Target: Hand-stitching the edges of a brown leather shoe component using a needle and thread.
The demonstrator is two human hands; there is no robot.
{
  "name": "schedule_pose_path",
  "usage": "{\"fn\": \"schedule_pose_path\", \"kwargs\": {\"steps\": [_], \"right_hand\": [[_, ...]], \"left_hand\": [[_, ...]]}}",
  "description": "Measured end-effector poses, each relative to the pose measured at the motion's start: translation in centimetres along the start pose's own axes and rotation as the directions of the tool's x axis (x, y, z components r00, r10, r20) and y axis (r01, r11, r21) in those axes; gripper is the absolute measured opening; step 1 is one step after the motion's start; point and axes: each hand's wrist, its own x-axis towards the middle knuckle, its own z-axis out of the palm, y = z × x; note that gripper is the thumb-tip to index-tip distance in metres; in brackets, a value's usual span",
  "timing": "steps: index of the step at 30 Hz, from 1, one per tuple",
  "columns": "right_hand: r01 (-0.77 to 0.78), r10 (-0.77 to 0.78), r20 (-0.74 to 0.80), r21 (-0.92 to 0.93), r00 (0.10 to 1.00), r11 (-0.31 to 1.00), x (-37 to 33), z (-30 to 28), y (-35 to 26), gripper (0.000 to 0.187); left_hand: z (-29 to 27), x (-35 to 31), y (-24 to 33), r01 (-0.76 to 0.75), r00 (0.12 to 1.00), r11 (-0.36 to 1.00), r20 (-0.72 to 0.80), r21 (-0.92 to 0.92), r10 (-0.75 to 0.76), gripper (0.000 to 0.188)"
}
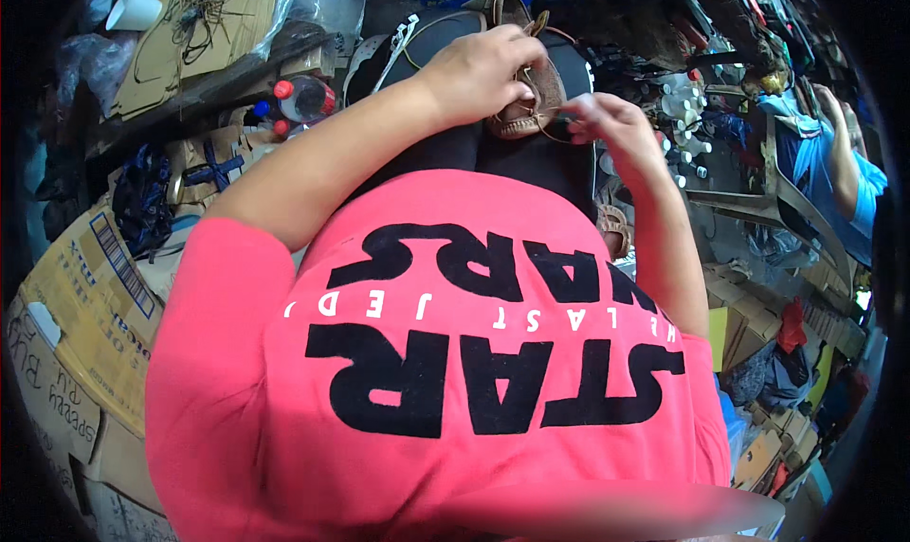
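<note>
A brown leather shoe (pixel 548 85) with a row of stitches along its toe rests on my lap, over dark clothing. My left hand (pixel 485 73) is closed around the shoe's upper side, its fingers curled into the opening. Just right of the toe, my right hand (pixel 614 133) has its fingertips pinched together. A thin thread (pixel 559 138) runs from the seam toward those fingers, which are slightly blurred. Another brown stitched shoe piece (pixel 616 231) lies beside my right forearm, partly hidden by my pink shirt.
Bottles with red caps (pixel 308 99) lie to the left, below cardboard sheets (pixel 194 54) and a white cup (pixel 135 9). More small bottles (pixel 684 101) stand at the right. A person in blue (pixel 806 139) sits at far right, near a chair-like frame (pixel 749 201). Cardboard boxes (pixel 90 305) fill the lower left.
</note>
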Motion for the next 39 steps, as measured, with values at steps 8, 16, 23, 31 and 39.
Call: {"fn": "schedule_pose_path", "kwargs": {"steps": [8,16,23,31,39], "right_hand": [[0.336,-0.504,-0.096,-0.638,0.858,0.693,-1.2,1.0,2.4,0.02],[0.324,-0.2,-0.265,0.865,0.943,0.382,0.9,0.3,2.4,0.039],[0.204,-0.239,-0.099,0.859,0.966,0.47,-3.5,2.0,2.4,0.045],[0.302,-0.273,-0.172,0.775,0.946,0.556,-6.5,1.3,2.6,0.043],[0.188,0.024,-0.262,0.751,0.965,0.633,-7.3,-1.6,4.9,0.034]], "left_hand": [[-5.1,-2.5,-0.4,0.224,0.96,0.955,0.123,0.195,-0.251,0.021],[-1.7,1.5,1.7,0.224,0.847,-0.163,0.274,-0.961,-0.454,0.045],[-3.0,1.9,0.1,0.408,0.729,-0.199,0.449,-0.891,-0.517,0.046],[-4.2,1.3,-4.1,0.45,0.74,-0.322,0.549,-0.833,-0.389,0.043],[-7.9,0.0,-5.9,0.635,0.679,0.197,0.418,-0.747,-0.604,0.036]]}}
